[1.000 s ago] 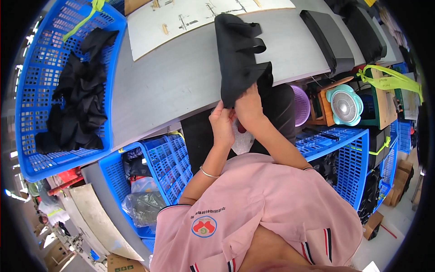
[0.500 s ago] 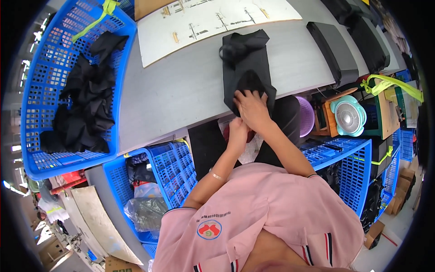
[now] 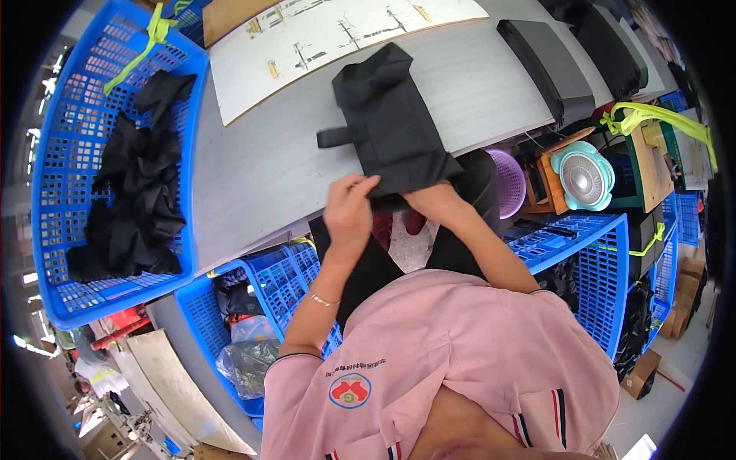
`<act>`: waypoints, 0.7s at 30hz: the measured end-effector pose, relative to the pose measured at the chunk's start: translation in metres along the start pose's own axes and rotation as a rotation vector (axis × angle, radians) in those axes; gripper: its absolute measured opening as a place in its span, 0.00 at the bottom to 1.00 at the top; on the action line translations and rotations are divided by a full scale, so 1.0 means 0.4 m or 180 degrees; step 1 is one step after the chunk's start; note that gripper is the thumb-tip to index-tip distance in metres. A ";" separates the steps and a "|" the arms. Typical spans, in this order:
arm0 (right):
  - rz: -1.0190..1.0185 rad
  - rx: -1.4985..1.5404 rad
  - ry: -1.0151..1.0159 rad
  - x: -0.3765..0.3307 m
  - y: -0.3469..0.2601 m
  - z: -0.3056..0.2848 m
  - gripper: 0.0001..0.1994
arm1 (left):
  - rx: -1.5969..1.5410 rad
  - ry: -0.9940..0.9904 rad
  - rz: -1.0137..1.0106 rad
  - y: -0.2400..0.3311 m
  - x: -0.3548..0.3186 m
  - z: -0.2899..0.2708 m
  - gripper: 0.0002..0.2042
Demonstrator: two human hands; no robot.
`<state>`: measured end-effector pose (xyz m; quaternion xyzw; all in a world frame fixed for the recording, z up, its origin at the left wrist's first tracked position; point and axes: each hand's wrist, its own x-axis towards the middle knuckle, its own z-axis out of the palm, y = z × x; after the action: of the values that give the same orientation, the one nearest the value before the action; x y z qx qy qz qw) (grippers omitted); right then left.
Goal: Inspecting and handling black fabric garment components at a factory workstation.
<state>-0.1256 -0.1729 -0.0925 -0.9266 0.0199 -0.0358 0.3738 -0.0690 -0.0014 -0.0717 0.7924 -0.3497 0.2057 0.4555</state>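
The black cloth [image 3: 399,126] lies in front of me on the grey surface [image 3: 261,165], its near end reaching the surface's near edge. I take it as the middle of my dial. A strap-like loop sticks out from its nine o'clock side, and its far end is bunched up toward twelve.

My left hand [image 3: 349,211] is at seven o'clock, fingertips at the cloth's near corner; it is a bit blurred, and I can't tell whether they pinch it. My right hand [image 3: 438,202] is at five, its fingers hidden by the cloth, so I can't tell how firmly they close on it.

A blue crate [image 3: 123,300] of crumpled black fabric [image 3: 138,199] stands toward nine o'clock. The marked white board [image 3: 337,46] lies at eleven, a dark block-shaped pile [image 3: 548,65] at two, and a purple basket [image 3: 510,180] at four, near a turquoise fan [image 3: 581,176].
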 end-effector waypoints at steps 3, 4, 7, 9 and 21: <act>-0.0176 -0.0481 0.0177 -0.021 0.018 -0.011 0.18 | -0.0743 -0.0622 -0.1509 0.000 0.017 -0.069 0.14; -0.0298 -0.1104 0.0237 -0.028 0.014 -0.005 0.18 | -0.0897 -0.0709 -0.1467 0.000 0.031 -0.080 0.14; -0.0291 -0.1027 0.0168 -0.042 -0.013 0.014 0.19 | -0.0818 -0.0901 -0.0414 -0.002 0.092 -0.044 0.18; -0.0241 -0.1077 -0.0130 -0.051 -0.034 0.023 0.18 | -0.0848 -0.1368 0.0061 -0.015 0.137 0.020 0.21; -0.0356 -0.0804 -0.0245 -0.068 -0.054 0.002 0.17 | 0.1165 -0.1667 0.0709 -0.233 0.276 0.197 0.30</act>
<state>-0.1526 -0.1552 -0.0795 -0.9666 -0.0418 -0.0182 0.2521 0.0747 -0.0785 -0.0939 0.8439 -0.4966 0.1030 0.1751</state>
